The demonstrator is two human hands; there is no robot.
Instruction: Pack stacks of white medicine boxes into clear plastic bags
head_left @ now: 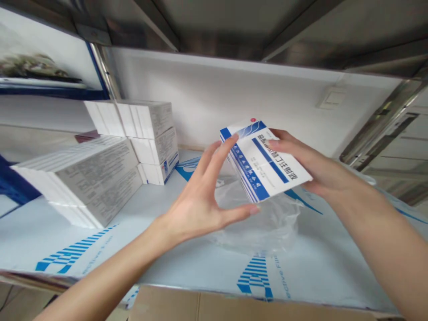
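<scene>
My right hand point(301, 156) grips a stack of white-and-blue medicine boxes point(267, 162) by its right side, thumb on top. The stack is tilted, printed face up, with several thin layered edges showing on its left. My left hand point(203, 200) is at the stack's left side with its fingers spread. Its index fingertip overlaps the upper left of the top box, and its thumb reaches out by the lower corner; whether they press on it I cannot tell. Beneath the stack, a crumpled clear plastic bag point(277, 227) lies on the shelf.
At left, several more medicine boxes stand in packed rows point(100, 178), with a taller pile point(147, 120) behind. The shelf point(187, 263) is covered with printed blue film. A metal shelf point(217, 26) hangs low overhead. A wall switch point(334, 98) and metal posts are behind.
</scene>
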